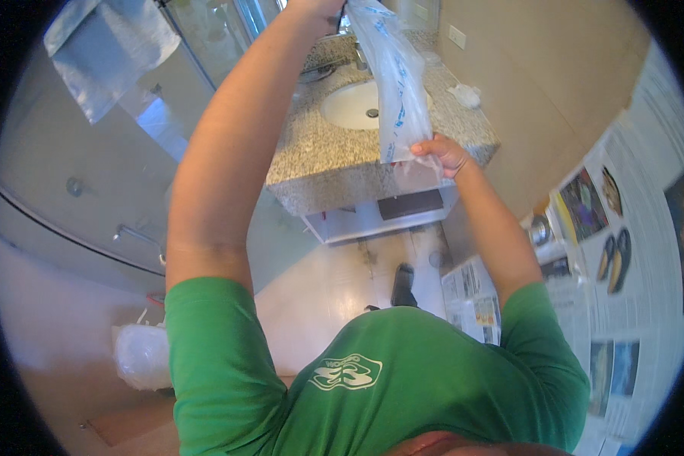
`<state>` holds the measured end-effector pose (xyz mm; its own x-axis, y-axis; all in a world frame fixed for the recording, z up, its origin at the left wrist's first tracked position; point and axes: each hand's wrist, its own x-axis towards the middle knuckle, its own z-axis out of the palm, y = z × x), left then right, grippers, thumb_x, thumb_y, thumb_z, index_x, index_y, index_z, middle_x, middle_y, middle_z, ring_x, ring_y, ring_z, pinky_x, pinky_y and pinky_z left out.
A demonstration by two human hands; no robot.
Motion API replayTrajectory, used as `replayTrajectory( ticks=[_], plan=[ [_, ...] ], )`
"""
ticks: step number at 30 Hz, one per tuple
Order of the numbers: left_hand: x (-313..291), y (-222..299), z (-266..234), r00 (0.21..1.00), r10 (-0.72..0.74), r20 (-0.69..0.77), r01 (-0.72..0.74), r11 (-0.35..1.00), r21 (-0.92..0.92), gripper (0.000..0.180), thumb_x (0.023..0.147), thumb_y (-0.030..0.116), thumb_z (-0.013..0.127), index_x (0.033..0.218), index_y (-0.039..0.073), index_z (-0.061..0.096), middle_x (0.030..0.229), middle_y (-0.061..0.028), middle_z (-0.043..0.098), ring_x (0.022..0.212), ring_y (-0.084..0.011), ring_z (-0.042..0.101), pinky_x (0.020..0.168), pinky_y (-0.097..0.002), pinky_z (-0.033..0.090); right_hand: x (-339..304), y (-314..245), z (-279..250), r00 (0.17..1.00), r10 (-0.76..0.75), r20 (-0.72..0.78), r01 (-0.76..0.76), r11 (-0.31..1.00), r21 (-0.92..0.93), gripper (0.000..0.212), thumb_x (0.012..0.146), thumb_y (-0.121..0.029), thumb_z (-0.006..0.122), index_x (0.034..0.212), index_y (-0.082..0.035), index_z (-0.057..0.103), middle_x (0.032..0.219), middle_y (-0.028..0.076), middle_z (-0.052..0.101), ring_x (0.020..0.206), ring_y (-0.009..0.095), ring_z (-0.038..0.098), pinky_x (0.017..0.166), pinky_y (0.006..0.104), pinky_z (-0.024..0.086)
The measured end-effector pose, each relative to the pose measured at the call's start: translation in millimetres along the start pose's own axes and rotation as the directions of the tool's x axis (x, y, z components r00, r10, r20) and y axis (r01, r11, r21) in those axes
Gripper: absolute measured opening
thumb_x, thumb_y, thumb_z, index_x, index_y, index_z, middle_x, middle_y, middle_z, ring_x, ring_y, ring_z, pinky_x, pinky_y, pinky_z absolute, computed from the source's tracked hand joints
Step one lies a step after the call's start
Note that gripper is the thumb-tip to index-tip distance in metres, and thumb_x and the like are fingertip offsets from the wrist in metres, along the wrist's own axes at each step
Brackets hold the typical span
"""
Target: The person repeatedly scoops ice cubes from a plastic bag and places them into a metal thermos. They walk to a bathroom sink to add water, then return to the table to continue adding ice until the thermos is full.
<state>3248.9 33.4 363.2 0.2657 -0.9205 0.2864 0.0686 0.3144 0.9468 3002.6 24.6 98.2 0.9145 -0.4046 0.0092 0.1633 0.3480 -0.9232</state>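
Note:
A long, clear plastic bag with blue print stretches down from the top edge of the head view, over the front of the sink. My right hand is closed on its lower end, the thumb lying against the film. At the top edge, my left hand is raised beside the bag's upper end, which it appears to hold up. Its fingers are mostly cut off by the frame. A small dark thing shows just under that hand, too little of it to name.
A granite counter carries a white sink, a faucet and a crumpled white bundle. Glass panels stand at left, with a silvery sheet on them. Newspaper covers the right side. A white bag sits low left.

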Motion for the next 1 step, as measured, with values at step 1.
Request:
replayTrajectory(
  ticks=[1],
  plan=[
    [38.2,-15.5,-26.5,0.996,0.088,-0.011,-0.088,0.996,-0.001,0.017,0.089,0.007,0.069,0.102,-0.003,0.068,0.086,-0.02,0.068,0.079,-0.0309,0.072,0.071,-0.0445,0.06,23.1,-16.4,-20.0,1.0,0.001,0.027,0.0,0.998,-0.055,0.07,0.079,-0.024,0.082,0.138,0.001,0.054,0.121,0.019,0.07,0.111,0.032,0.07,0.105,0.0435,0.051]
  ],
)
